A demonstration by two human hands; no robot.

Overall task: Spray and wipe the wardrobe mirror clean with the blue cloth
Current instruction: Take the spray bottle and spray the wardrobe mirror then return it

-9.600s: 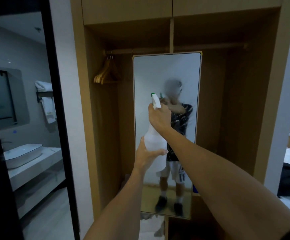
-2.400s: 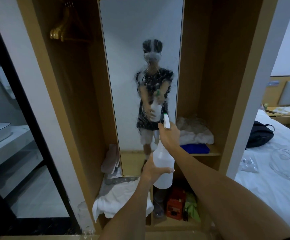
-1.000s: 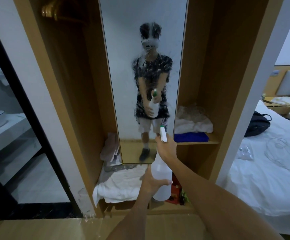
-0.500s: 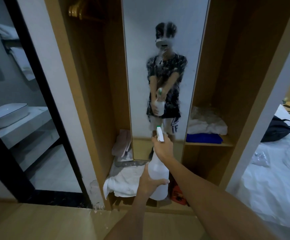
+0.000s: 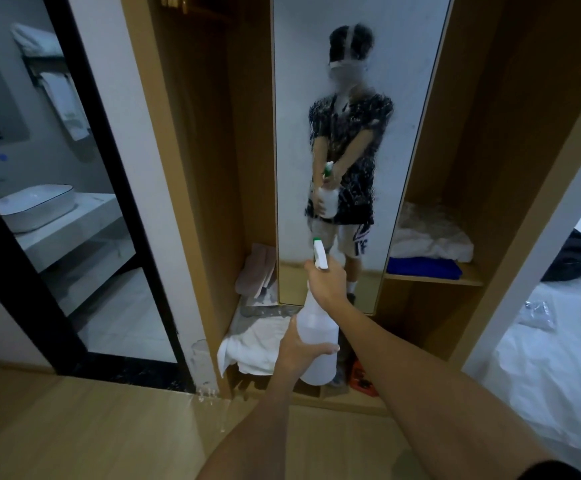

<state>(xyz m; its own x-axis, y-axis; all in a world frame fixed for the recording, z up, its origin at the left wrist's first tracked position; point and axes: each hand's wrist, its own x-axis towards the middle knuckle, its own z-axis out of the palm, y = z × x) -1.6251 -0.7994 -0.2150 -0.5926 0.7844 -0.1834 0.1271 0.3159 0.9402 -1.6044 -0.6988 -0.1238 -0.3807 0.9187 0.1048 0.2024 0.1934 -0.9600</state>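
- The right hand (image 5: 326,283) has its grip clamped round the neck of the spray bottle (image 5: 318,344), just under the white trigger head with its green tip, which points at the lower part of the mirror.
- The left hand (image 5: 297,351) cups the bottle's translucent body from the left, fingers wrapped across its front, so both grips are closed on the same bottle.
- The mirror (image 5: 403,98) stands upright beyond the right-hand grip, its glass speckled with droplets (thickest over the reflected torso); its lower edge sits level with that grip, and a gap of air separates nozzle and glass.
- The blue cloth (image 5: 424,266) lies folded on the wardrobe shelf (image 5: 469,280), to the right of and beyond the right-hand grip, under a heap of white linen (image 5: 431,242); neither hand touches it.
- Below and left of the left-hand grip, crumpled white towels (image 5: 251,344) spill over the wardrobe's bottom edge.
- An orange container (image 5: 362,379) sits low, just right of the bottle's base.
- Open wooden floor (image 5: 91,427) spreads beneath both forearms; the bed (image 5: 559,358) closes in the right side, and a black-framed glass door (image 5: 109,202) the left.
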